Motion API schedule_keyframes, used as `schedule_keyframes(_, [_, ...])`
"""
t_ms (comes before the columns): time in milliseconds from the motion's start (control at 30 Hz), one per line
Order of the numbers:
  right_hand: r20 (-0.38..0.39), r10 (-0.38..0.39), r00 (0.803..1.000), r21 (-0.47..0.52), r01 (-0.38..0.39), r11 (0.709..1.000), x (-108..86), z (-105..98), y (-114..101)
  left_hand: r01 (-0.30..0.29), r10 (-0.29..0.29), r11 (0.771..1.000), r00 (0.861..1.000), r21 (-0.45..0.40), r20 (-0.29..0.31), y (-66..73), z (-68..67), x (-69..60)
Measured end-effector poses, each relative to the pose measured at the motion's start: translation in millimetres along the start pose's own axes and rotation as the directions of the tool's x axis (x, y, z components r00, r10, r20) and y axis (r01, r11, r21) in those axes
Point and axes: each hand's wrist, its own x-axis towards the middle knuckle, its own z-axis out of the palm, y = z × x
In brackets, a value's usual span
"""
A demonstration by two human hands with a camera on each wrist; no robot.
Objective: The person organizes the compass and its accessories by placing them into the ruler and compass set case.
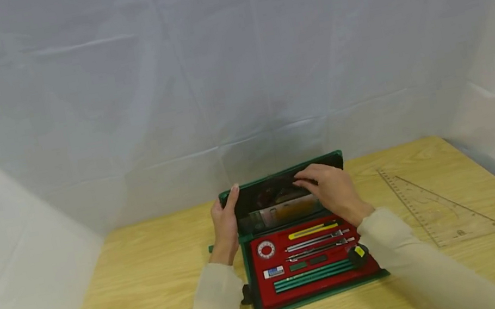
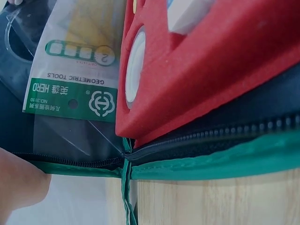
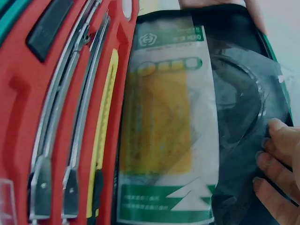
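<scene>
A green zip case [image 1: 322, 296] lies unfolded on the table, its lid [image 1: 335, 160] tilted up at the back. My left hand [image 1: 226, 224] grips the lid's left edge, thumb on the inner side. My right hand [image 1: 333, 189] is at the upper right of the lid, thumb and fingers pinching clear plastic [image 3: 274, 86] over the dark lining; whether it is the pocket or a piece inside is unclear. A printed plastic sleeve [image 3: 171, 206] with something yellow in it sits in the lid. The red tray [image 1: 311, 292] holds a yellow cutter [image 1: 311, 231], compasses [image 1: 315, 242] and green pencils [image 1: 313, 275].
A clear set square [image 1: 460, 233] lies on the wooden table [image 1: 162, 291] to the right of the case. Also in the tray are an eraser [image 1: 273, 272], a white ring-shaped dial [image 1: 266, 250] and a round black piece [image 1: 356, 259]. White cloth [image 1: 232, 69] hangs behind the table.
</scene>
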Motion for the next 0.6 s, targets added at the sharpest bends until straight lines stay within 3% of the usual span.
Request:
schedule_keyframes(200, [0.043, -0.016, 0.999, 0.015, 0.016, 1.0, 1.5, -4, -10, -0.003, 0.003, 1.0, 1.0, -0.03, 0.011, -1.1, 4.3, -1.0])
schedule_keyframes(367, [0.101, 0.014, 0.995, 0.033, -0.017, 0.999, 2.3, -4, -18, -0.003, 0.003, 0.999, 1.0, -0.033, -0.004, 0.0, 4.6, 0.0])
schedule_keyframes(500, [0.104, 0.05, 0.993, 0.054, -0.056, 0.997, -0.8, -1, -19, 0.025, -0.025, 0.999, 1.0, -0.02, 0.003, 2.0, 0.9, 0.3])
schedule_keyframes(600, [0.095, 0.062, 0.994, 0.071, -0.069, 0.995, -7.2, 2, -15, 0.045, -0.045, 0.999, 0.999, -0.013, 0.016, 14.4, 0.4, -5.8])
